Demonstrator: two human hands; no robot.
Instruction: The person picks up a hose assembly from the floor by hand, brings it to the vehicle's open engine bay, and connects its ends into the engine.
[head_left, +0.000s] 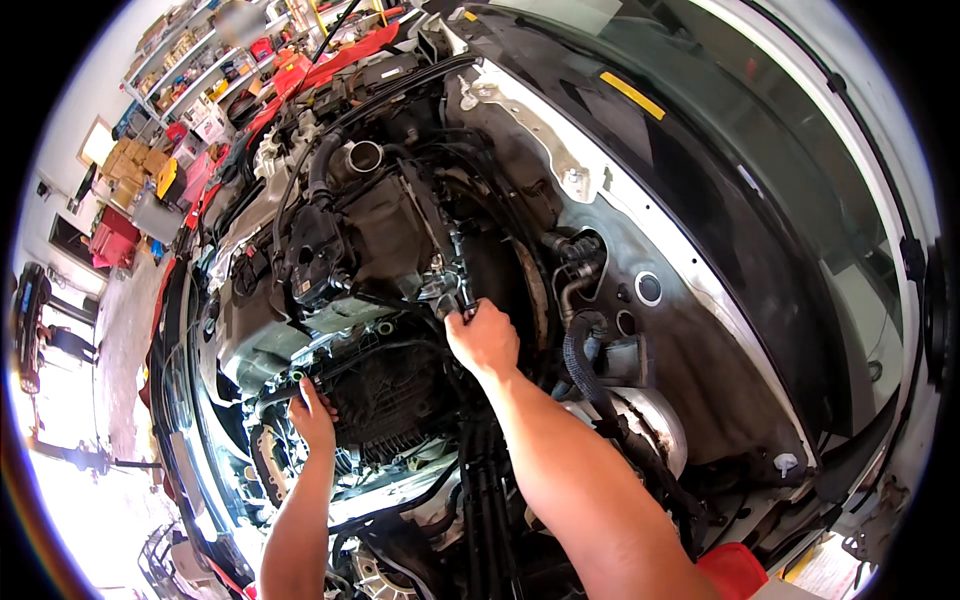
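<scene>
Both of my bare hands reach into the open engine bay of a car. My left hand (313, 414) is closed at the end of a thick black hose (274, 398), beside the engine's front lower edge. Farther back and to the right, my right hand (484, 340) makes a fist at the rear side of the engine, near a metal fitting (437, 288). A short dark piece shows at its thumb, but what the fist holds is mostly hidden. Between the hands lies a dark ribbed engine part (385, 395).
An open round pipe mouth (364, 156) stands up at the far side of the engine. Ribbed black tubing (580, 365) runs right of my right forearm, near the metal firewall (690, 320). The windscreen (800, 150) curves beyond. Loaded shelves (190, 75) stand far left.
</scene>
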